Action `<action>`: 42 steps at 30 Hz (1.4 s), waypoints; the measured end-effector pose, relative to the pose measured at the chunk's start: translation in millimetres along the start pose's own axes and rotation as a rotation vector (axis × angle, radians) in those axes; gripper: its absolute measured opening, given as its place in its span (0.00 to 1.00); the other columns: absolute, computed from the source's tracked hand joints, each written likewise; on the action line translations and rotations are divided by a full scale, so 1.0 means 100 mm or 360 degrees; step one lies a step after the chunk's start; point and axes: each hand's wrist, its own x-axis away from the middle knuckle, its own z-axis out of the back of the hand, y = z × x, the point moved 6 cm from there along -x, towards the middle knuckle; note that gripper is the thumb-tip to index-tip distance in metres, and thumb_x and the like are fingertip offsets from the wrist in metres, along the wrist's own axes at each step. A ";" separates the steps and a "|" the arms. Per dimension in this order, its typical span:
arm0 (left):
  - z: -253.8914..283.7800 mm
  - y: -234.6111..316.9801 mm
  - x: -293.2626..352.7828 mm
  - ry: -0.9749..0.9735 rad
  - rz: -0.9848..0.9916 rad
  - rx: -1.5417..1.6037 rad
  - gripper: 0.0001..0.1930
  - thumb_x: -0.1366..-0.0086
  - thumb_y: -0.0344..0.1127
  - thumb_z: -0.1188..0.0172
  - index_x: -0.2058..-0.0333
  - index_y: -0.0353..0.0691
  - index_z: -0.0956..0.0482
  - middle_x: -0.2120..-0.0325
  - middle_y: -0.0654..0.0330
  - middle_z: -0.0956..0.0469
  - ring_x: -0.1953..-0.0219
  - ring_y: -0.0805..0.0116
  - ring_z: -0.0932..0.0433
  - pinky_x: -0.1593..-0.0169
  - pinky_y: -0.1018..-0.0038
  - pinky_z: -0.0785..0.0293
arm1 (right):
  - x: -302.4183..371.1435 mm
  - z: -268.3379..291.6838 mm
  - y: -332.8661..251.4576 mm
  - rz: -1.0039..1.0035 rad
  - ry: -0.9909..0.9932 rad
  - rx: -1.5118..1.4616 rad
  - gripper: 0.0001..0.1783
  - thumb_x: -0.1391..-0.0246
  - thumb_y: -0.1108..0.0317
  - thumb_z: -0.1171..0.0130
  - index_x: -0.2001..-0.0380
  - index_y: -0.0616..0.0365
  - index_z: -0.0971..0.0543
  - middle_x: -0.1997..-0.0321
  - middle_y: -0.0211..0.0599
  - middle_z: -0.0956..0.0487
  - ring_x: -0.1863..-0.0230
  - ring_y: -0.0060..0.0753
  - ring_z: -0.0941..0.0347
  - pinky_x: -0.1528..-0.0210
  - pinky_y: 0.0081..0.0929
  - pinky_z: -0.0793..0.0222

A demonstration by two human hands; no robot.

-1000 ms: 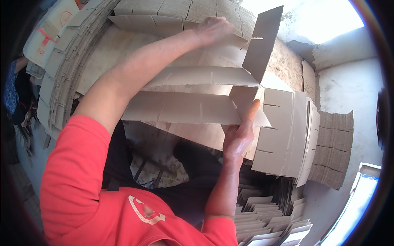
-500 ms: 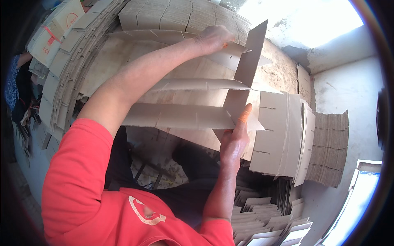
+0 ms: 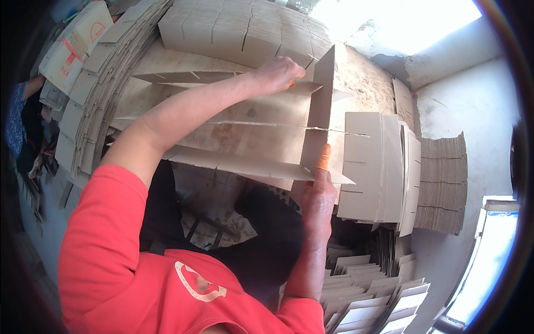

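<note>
Three long slotted cardboard strips run left to right above a wooden tabletop: a far strip (image 3: 192, 77), a middle strip (image 3: 245, 123) and a near strip (image 3: 239, 164). A cardboard cross strip (image 3: 320, 106) stands across them near their right ends. My left hand (image 3: 280, 75) is closed on the far strip, just left of the cross strip. With my right hand (image 3: 319, 192) I pinch the near end of the cross strip, thumb up, beside the near strip. Orange covers show on a digit of each hand. The left fingertips are partly hidden.
Slotted cardboard stacks stand at the back (image 3: 239, 28), along the left (image 3: 92, 100) and at right (image 3: 378, 167), with another bundle (image 3: 442, 183) by the wall. More pieces (image 3: 361, 295) lie low at right. Another person's arm (image 3: 33, 86) shows at far left.
My left hand has come nearer and slightly left with the far strip. The cross strip has shifted left and its far end has come nearer. My right hand stays on its near end.
</note>
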 end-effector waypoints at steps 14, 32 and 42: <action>-0.12 -0.02 0.14 -0.0300 0.0002 0.0066 0.11 0.55 0.30 0.36 0.70 0.34 0.24 0.76 0.47 0.23 0.70 0.49 0.23 0.65 0.62 0.30 | -0.18 0.15 0.13 0.0046 -0.0348 0.0325 0.38 0.49 0.83 0.57 0.33 0.58 0.48 0.66 0.52 0.23 0.67 0.49 0.24 0.65 0.39 0.30; 0.82 -0.75 1.26 0.0046 0.0559 -0.0351 0.25 0.51 0.33 0.33 0.51 0.39 0.23 0.58 0.52 0.22 0.55 0.55 0.25 0.50 0.65 0.31 | 0.02 0.81 1.91 -0.0638 0.0001 0.1351 0.37 0.57 0.56 0.30 0.47 0.60 0.33 0.52 0.40 0.28 0.51 0.44 0.32 0.53 0.40 0.31; 1.25 -0.09 1.78 0.0409 0.0237 -0.0322 0.24 0.52 0.34 0.30 0.53 0.39 0.21 0.60 0.55 0.20 0.56 0.58 0.25 0.50 0.66 0.30 | -0.06 1.14 2.31 -0.0672 0.0451 0.0813 0.22 0.55 0.59 0.31 0.64 0.58 0.31 0.70 0.49 0.23 0.67 0.54 0.25 0.65 0.46 0.31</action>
